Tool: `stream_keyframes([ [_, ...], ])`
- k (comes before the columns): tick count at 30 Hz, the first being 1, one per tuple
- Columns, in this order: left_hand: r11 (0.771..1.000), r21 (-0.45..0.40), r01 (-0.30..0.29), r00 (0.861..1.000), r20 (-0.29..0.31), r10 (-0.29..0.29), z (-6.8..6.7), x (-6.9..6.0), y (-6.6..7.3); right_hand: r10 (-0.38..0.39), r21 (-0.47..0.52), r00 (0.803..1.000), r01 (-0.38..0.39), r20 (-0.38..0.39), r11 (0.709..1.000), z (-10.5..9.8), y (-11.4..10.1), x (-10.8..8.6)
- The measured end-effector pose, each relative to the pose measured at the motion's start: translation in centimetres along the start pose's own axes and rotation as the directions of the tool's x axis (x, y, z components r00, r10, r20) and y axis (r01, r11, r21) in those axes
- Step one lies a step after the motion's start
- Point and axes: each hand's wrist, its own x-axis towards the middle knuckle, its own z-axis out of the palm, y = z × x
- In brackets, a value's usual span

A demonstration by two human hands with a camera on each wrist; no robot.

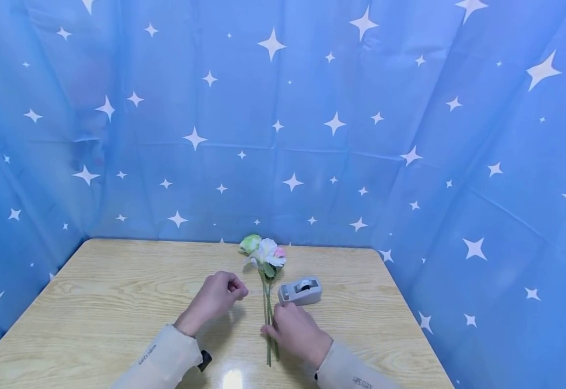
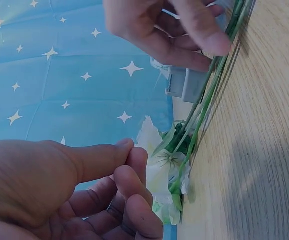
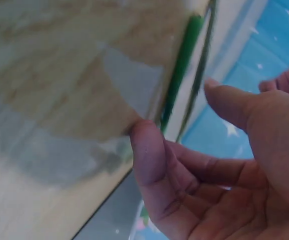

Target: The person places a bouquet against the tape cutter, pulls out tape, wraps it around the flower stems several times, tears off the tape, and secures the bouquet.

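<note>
Artificial flowers with white, pale green and pink heads (image 1: pixel 266 255) lie on the table, their green stems (image 1: pixel 267 319) running toward the person. Over the lower stems is the right hand (image 1: pixel 298 330). Its thumb crosses them in the head view, while the right wrist view has thumb (image 3: pixel 229 102) and index finger (image 3: pixel 149 155) apart, either side of the stems. Left of the flowers is the left hand (image 1: pixel 217 297), raised above the table. Its thumb (image 2: pixel 104 159) meets the index fingertip and the other fingers curl; nothing shows between them. A grey tape dispenser (image 1: pixel 312 294) stands just beyond the right hand.
The wooden table (image 1: pixel 117 292) has rounded far corners. A blue curtain (image 1: pixel 244 108) with white stars hangs behind it and along both sides. Light glares off the tabletop near its front edge. Both forearms wear light sleeves.
</note>
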Motion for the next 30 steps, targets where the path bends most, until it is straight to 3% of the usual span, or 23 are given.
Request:
stream_keyframes([
  [6,1.000,-0.006,-0.001,1.000,0.003,0.001,0.0,0.0,0.0,0.075,-0.050,0.997,-0.074,0.003,0.996,-0.2,-1.6,0.5],
  [17,1.000,-0.009,0.004,1.000,-0.010,-0.004,0.1,-0.1,0.0,0.222,-0.083,0.972,-0.216,0.072,0.973,0.3,-2.0,1.1],
  [25,1.000,-0.019,0.008,1.000,-0.019,-0.008,0.2,-0.2,0.0,0.200,-0.073,0.973,-0.193,0.112,0.979,-0.1,-2.3,0.4],
  [30,1.000,-0.030,0.004,1.000,-0.022,-0.004,0.2,-0.4,0.2,0.221,0.008,0.964,-0.225,0.145,0.974,-0.2,-2.4,0.2],
])
